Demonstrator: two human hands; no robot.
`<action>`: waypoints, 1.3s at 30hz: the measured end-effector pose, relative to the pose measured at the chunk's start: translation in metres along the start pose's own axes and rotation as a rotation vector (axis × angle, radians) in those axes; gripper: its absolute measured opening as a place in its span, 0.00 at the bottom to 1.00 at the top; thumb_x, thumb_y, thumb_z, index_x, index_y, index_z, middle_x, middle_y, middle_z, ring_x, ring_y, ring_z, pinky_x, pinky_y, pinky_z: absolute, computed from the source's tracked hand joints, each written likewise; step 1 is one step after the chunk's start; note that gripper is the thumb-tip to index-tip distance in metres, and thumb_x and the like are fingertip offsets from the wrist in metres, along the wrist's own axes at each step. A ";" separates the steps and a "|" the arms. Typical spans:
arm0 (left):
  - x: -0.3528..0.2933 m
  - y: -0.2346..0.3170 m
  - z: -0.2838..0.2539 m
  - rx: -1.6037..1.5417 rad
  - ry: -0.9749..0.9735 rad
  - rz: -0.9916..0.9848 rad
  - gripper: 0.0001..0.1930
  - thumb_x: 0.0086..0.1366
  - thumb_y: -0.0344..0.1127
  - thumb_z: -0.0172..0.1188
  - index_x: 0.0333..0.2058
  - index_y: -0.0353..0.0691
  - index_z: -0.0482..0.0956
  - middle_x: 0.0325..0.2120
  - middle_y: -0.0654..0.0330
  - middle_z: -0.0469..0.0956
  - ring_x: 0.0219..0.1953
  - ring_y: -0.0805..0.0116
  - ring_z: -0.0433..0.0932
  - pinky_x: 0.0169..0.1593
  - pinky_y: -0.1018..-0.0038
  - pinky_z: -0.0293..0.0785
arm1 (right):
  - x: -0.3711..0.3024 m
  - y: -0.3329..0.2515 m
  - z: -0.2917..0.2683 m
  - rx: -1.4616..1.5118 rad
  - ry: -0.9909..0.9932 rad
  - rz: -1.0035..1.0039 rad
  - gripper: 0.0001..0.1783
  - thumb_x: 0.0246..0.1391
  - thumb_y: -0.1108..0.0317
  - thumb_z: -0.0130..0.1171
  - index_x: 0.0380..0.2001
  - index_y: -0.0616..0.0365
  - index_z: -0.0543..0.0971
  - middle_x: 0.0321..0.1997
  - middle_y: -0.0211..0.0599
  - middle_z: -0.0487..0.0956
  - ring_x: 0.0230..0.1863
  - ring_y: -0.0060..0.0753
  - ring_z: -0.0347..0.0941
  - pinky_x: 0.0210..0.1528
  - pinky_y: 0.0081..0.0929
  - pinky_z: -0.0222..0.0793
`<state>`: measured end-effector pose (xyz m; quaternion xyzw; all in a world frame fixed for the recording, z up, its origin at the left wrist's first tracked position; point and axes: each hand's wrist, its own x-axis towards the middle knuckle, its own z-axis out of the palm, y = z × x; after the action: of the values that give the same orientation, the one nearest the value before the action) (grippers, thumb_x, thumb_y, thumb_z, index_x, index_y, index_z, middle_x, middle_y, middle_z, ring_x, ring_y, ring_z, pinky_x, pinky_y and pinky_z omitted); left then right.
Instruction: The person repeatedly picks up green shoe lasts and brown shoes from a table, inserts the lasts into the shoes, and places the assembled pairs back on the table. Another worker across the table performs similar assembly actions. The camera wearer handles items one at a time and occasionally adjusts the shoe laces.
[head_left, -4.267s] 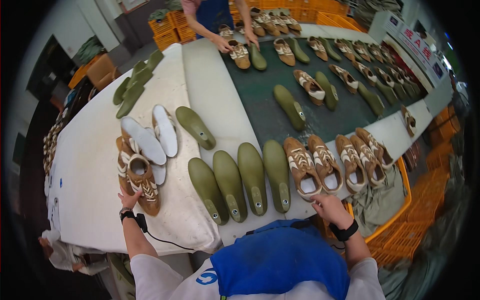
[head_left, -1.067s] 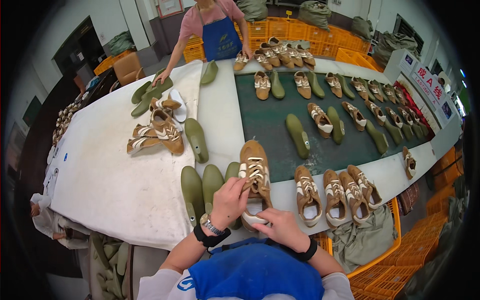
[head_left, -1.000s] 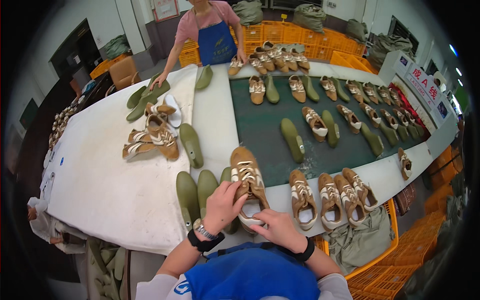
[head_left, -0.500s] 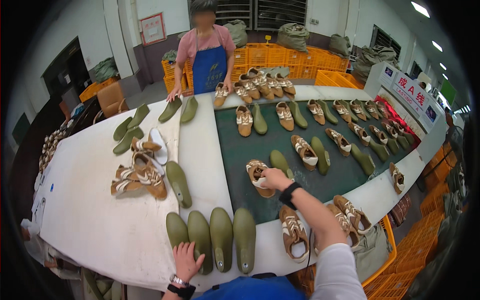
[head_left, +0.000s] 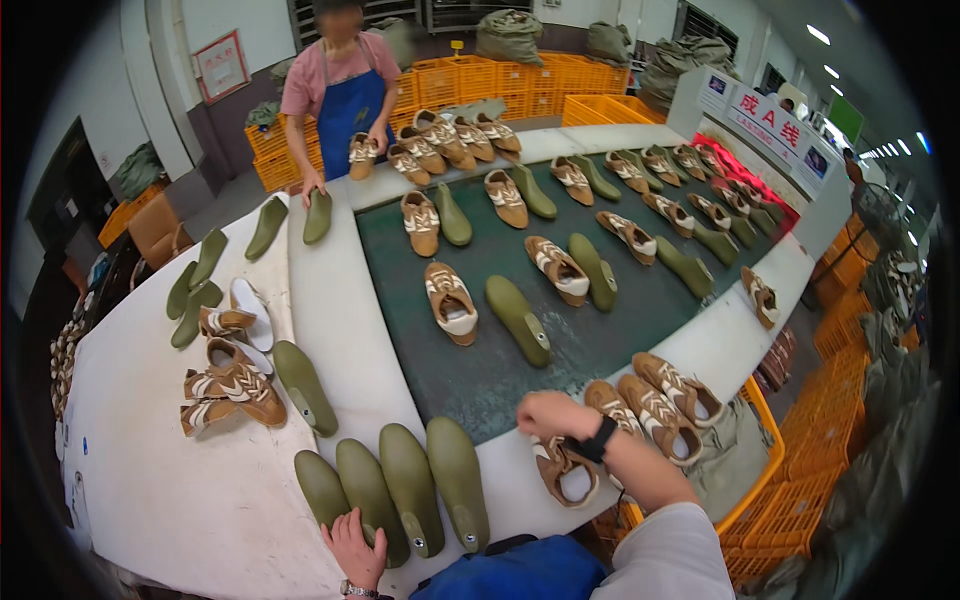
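My left hand [head_left: 355, 548] lies with fingers apart on the near ends of green shoe lasts [head_left: 372, 490], several of which stand in a row at the table's front edge. Further right, my right hand [head_left: 552, 413] curls over the toe of a brown and white sneaker [head_left: 566, 472]; its fingertips are mostly hidden. More sneakers [head_left: 660, 415] lie just beyond my right wrist. On the dark green mat [head_left: 400, 310], the nearest sneaker [head_left: 452, 303] lies beside a green last [head_left: 518, 320].
Rows of sneakers and lasts continue toward a white sign board [head_left: 765, 120]. A co-worker's hand [head_left: 313, 188] touches a last [head_left: 317, 217] across the table. Loose uppers [head_left: 235, 385] lie on the white cloth [head_left: 130, 420]. An orange crate [head_left: 765, 470] stands at right.
My right hand has left the sneaker on the mat and come back to the one at the front edge. The co-worker's hand has shifted to the right-hand last. My view has swung right.
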<state>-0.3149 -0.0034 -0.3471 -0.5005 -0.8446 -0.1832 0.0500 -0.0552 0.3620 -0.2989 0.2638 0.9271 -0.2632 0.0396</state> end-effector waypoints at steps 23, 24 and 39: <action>0.081 0.150 -0.066 -0.410 -0.317 0.608 0.30 0.52 0.35 0.68 0.53 0.32 0.70 0.53 0.42 0.69 0.54 0.44 0.69 0.57 0.61 0.68 | -0.094 -0.065 0.099 0.182 0.893 0.194 0.20 0.44 0.76 0.59 0.44 0.51 0.73 0.37 0.42 0.72 0.38 0.49 0.74 0.40 0.42 0.72; 0.080 0.165 -0.065 -0.407 -0.266 0.642 0.29 0.53 0.34 0.67 0.53 0.32 0.70 0.53 0.44 0.69 0.53 0.44 0.70 0.57 0.61 0.69 | -0.093 -0.078 0.094 0.239 0.953 0.146 0.20 0.44 0.76 0.59 0.43 0.52 0.73 0.37 0.42 0.72 0.38 0.50 0.74 0.39 0.42 0.72; 0.086 0.161 -0.071 -0.739 0.164 0.387 0.08 0.58 0.24 0.58 0.38 0.33 0.78 0.32 0.51 0.78 0.32 0.51 0.78 0.36 0.65 0.75 | -0.104 -0.162 0.049 0.781 0.902 -0.102 0.28 0.45 0.78 0.67 0.52 0.62 0.72 0.38 0.33 0.73 0.37 0.22 0.72 0.37 0.19 0.73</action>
<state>-0.2253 0.1116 -0.2166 -0.6179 -0.6059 -0.5000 -0.0319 -0.0517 0.1710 -0.2433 0.2999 0.6986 -0.4479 -0.4706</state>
